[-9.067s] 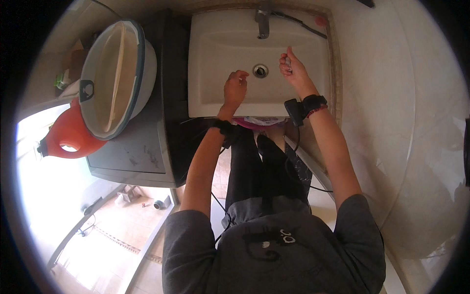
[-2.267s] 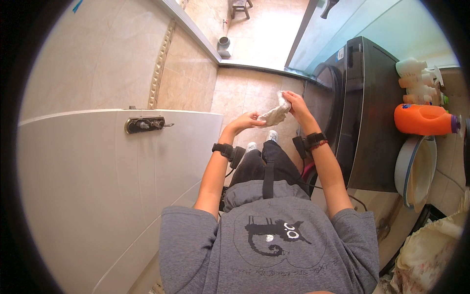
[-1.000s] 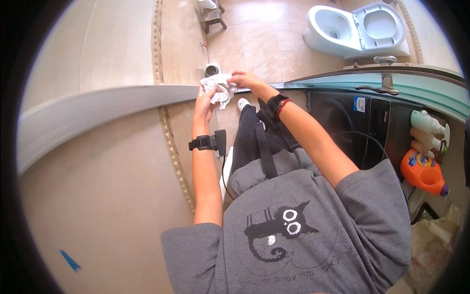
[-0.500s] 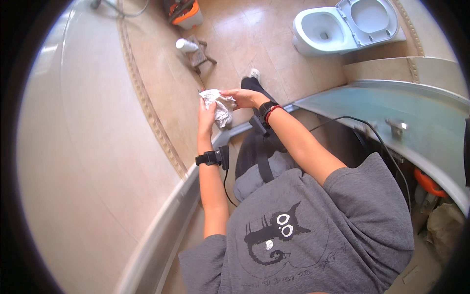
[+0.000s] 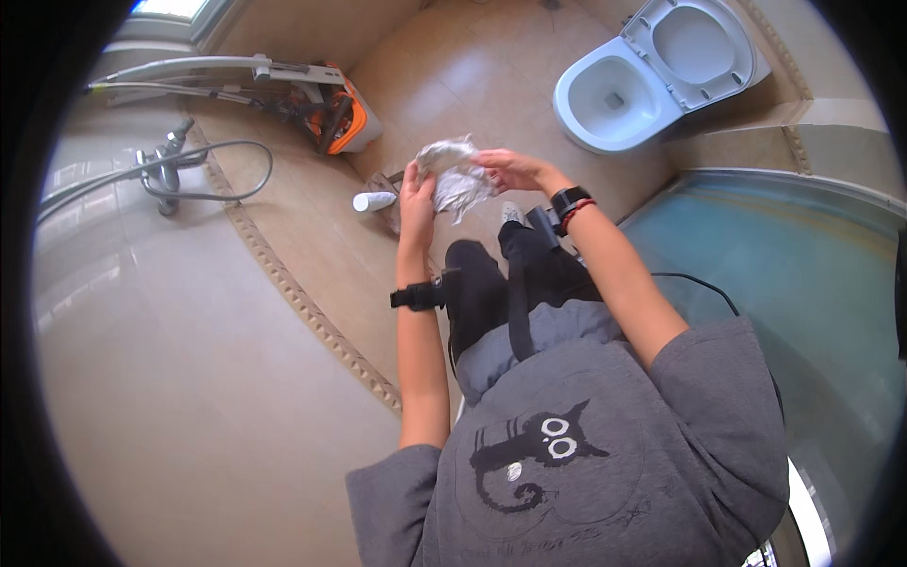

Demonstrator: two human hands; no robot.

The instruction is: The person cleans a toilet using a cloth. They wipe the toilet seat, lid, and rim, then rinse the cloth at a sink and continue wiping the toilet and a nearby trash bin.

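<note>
A crumpled white cloth (image 5: 458, 184) is stretched between my two hands, in front of me and above the floor. My left hand (image 5: 418, 208) grips its left edge, with the thumb against the cloth. On the other side my right hand (image 5: 518, 170) pinches the upper right edge between thumb and fingers. Part of the cloth hangs loosely below the hands. Just left of my left hand, a white cylindrical container (image 5: 374, 201) lies or stands by a small wooden stool (image 5: 382, 183), which the hand and cloth partly hide.
A white toilet (image 5: 574, 104) with its lid raised stands at the far right. An orange-and-white bucket (image 5: 357, 128) with mop-like handles sits at the far left. A wall tap (image 5: 162, 172) with a looped hose is on the left wall. A bluish glass panel (image 5: 775, 255) curves along my right.
I have moved forward, past the glass panel's edge. The cloth is raised and spread wider between my hands. The tap and mop handles have come further into view.
</note>
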